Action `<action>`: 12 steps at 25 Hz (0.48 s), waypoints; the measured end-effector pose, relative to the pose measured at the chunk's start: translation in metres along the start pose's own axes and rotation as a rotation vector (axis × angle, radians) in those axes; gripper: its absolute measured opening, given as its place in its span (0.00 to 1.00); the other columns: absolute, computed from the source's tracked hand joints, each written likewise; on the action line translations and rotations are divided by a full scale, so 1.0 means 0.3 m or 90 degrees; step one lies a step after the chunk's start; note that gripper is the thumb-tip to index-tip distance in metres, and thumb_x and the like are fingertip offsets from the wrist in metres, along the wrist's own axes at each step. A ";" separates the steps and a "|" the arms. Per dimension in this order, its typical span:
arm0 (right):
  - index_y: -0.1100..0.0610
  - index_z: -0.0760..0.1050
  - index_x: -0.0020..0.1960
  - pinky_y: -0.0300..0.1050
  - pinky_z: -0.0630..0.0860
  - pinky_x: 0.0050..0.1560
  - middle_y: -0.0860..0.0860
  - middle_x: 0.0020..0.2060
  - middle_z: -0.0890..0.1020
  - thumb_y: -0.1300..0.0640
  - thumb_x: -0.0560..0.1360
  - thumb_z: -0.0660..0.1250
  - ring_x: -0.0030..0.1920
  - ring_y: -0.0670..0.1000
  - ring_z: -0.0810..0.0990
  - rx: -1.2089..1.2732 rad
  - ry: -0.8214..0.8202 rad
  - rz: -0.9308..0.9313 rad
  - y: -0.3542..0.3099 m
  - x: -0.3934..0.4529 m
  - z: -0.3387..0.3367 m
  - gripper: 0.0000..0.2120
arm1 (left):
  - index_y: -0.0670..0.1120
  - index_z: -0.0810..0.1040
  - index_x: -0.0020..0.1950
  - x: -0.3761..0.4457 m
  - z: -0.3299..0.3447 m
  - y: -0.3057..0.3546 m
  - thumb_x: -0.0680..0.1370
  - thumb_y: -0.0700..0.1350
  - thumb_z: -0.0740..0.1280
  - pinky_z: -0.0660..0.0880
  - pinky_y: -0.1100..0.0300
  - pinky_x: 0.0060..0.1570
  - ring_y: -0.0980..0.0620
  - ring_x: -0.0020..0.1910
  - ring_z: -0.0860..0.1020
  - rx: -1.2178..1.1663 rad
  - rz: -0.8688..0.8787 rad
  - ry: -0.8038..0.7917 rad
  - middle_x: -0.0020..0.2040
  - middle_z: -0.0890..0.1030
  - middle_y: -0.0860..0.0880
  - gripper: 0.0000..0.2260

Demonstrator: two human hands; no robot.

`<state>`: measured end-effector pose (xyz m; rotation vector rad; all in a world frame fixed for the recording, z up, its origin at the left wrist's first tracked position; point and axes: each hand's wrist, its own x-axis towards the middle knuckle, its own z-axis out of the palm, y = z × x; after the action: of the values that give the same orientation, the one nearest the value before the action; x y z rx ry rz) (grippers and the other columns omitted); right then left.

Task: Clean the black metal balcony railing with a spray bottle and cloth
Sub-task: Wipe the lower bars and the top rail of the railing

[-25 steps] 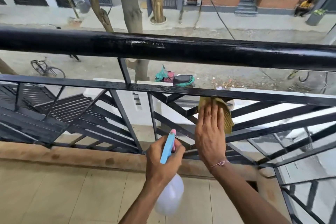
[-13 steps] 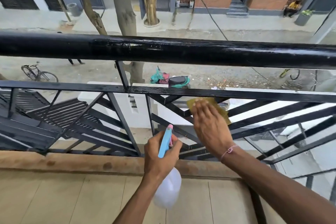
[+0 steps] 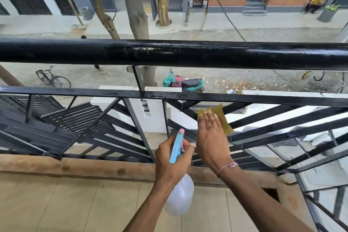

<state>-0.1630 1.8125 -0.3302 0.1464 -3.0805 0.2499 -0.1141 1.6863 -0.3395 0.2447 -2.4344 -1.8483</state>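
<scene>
The black railing (image 3: 188, 54) runs straight across the view, fat round top rail with a wet-looking sheen near the middle, a flat mid rail below it, and slanted bars fanning out under that. The yellow-green cloth (image 3: 222, 118) sits flat against those slanted bars just under the mid rail, a bit right of centre. The right hand (image 3: 211, 137) is pressing it there with fingers straight and together, palm toward the bars, a pink thread bracelet (image 3: 227, 166) on the wrist.

At about 8 o'clock from that hand, nearly touching it, the left hand (image 3: 170, 160) has its fingers curled round the neck of the spray bottle (image 3: 178, 194). Blue trigger head with a pink tip points up at the bars, clear body hanging below the fist.

Beige floor tiles (image 3: 66, 203) at 6 o'clock. Past the bars, down on the street: a teal scooter (image 3: 188, 83) around 12, a bicycle (image 3: 52, 78) at 10, tree trunks (image 3: 135, 15) behind.
</scene>
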 end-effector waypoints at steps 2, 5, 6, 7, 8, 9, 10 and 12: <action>0.57 0.69 0.71 0.51 0.77 0.51 0.60 0.52 0.82 0.63 0.82 0.56 0.52 0.57 0.81 0.426 0.048 0.189 -0.048 -0.040 -0.059 0.18 | 0.50 0.80 0.40 0.007 -0.013 -0.014 0.76 0.41 0.74 0.77 0.61 0.33 0.57 0.31 0.77 0.004 0.004 0.008 0.30 0.77 0.57 0.07; 0.53 0.78 0.55 0.51 0.79 0.45 0.51 0.42 0.83 0.56 0.85 0.54 0.44 0.53 0.82 0.848 0.180 0.405 -0.145 -0.083 -0.126 0.13 | 0.49 0.80 0.41 0.013 -0.029 -0.038 0.77 0.42 0.74 0.78 0.57 0.32 0.55 0.31 0.76 0.000 0.003 0.024 0.31 0.76 0.56 0.06; 0.53 0.78 0.54 0.50 0.79 0.46 0.50 0.43 0.83 0.56 0.86 0.54 0.45 0.52 0.81 0.877 0.245 0.414 -0.176 -0.091 -0.139 0.13 | 0.49 0.80 0.41 0.014 -0.034 -0.042 0.77 0.43 0.73 0.78 0.57 0.33 0.55 0.32 0.76 -0.009 0.000 0.031 0.31 0.76 0.55 0.06; 0.53 0.78 0.56 0.49 0.78 0.48 0.50 0.43 0.83 0.57 0.86 0.54 0.45 0.50 0.81 0.876 0.300 0.396 -0.208 -0.094 -0.149 0.13 | 0.49 0.80 0.41 0.013 -0.043 -0.045 0.77 0.46 0.74 0.78 0.58 0.34 0.54 0.33 0.77 -0.019 -0.003 0.036 0.32 0.77 0.55 0.06; 0.53 0.77 0.62 0.46 0.78 0.50 0.43 0.44 0.81 0.58 0.85 0.54 0.47 0.48 0.81 0.855 0.336 0.359 -0.239 -0.093 -0.154 0.14 | 0.49 0.80 0.42 0.010 -0.054 -0.039 0.75 0.50 0.74 0.78 0.58 0.35 0.54 0.34 0.78 -0.038 -0.008 0.034 0.33 0.78 0.54 0.07; 0.55 0.74 0.70 0.44 0.77 0.53 0.54 0.51 0.83 0.60 0.85 0.54 0.51 0.45 0.81 0.817 0.354 0.310 -0.266 -0.091 -0.151 0.16 | 0.49 0.81 0.43 0.006 -0.064 -0.035 0.73 0.56 0.73 0.78 0.59 0.36 0.54 0.35 0.79 -0.049 -0.011 0.031 0.33 0.79 0.54 0.11; 0.57 0.69 0.75 0.42 0.75 0.58 0.52 0.67 0.66 0.62 0.84 0.54 0.58 0.44 0.79 0.754 0.369 0.250 -0.288 -0.082 -0.135 0.20 | 0.47 0.81 0.44 0.004 -0.072 -0.038 0.71 0.61 0.71 0.78 0.59 0.35 0.53 0.35 0.80 -0.066 -0.022 0.031 0.34 0.80 0.53 0.17; 0.62 0.60 0.79 0.46 0.64 0.74 0.60 0.75 0.68 0.70 0.76 0.57 0.76 0.50 0.66 0.577 0.365 0.121 -0.321 -0.055 -0.076 0.31 | 0.44 0.82 0.45 0.006 -0.082 -0.058 0.72 0.61 0.71 0.79 0.56 0.36 0.50 0.38 0.82 -0.122 -0.064 0.045 0.37 0.83 0.48 0.19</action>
<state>-0.1361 1.7230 -0.2933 -0.1664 -2.2016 1.3868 -0.1106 1.6579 -0.3496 0.4176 -2.2181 -2.0602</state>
